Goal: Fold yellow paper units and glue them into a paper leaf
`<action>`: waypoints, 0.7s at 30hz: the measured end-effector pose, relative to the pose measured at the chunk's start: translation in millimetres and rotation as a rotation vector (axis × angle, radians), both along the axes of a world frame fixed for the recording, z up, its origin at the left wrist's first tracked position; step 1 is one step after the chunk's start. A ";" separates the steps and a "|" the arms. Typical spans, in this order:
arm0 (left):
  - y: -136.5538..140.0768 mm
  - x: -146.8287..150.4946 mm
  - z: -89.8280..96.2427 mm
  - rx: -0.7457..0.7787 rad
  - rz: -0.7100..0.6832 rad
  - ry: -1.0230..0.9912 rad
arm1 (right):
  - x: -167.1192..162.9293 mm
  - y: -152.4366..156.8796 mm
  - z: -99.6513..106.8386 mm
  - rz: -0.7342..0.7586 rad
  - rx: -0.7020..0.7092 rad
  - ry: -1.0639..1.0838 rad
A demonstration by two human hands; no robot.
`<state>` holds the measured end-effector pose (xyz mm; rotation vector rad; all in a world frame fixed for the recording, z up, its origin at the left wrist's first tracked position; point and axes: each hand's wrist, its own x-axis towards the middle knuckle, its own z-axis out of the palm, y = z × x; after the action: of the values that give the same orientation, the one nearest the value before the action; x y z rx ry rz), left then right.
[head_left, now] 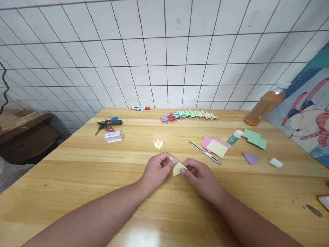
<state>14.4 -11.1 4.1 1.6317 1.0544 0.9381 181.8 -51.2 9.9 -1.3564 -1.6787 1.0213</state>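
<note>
Centrally, the left hand (158, 168) and right hand (200, 175), nearly closed, are pinching yellow paper (177, 168) between them over the desk (84, 171); folding is apparently occurring, the next move probably calling for firm creasing.

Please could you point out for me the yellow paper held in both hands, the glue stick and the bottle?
Held yellow paper (178, 168): head view, middle of its visible face.
Glue stick (233, 139): head view, on its green label.
Bottle (265, 106): head view, middle of its body.
</note>
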 end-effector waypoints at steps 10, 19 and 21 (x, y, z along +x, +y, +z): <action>-0.3 -0.9 0.2 -0.082 -0.053 0.018 | 3.2 7.5 -0.6 -0.166 -0.135 0.285; -2.5 0.0 -5.7 0.120 -0.226 0.322 | 4.1 5.4 0.9 -0.175 -0.007 0.071; -2.6 -0.1 -5.5 0.108 -0.211 0.331 | 4.2 4.2 1.9 -0.175 0.003 0.047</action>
<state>14.4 -13.8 -1.4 1.9920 1.0364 0.6064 186.0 -47.0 11.7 -1.4387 -1.4971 0.9422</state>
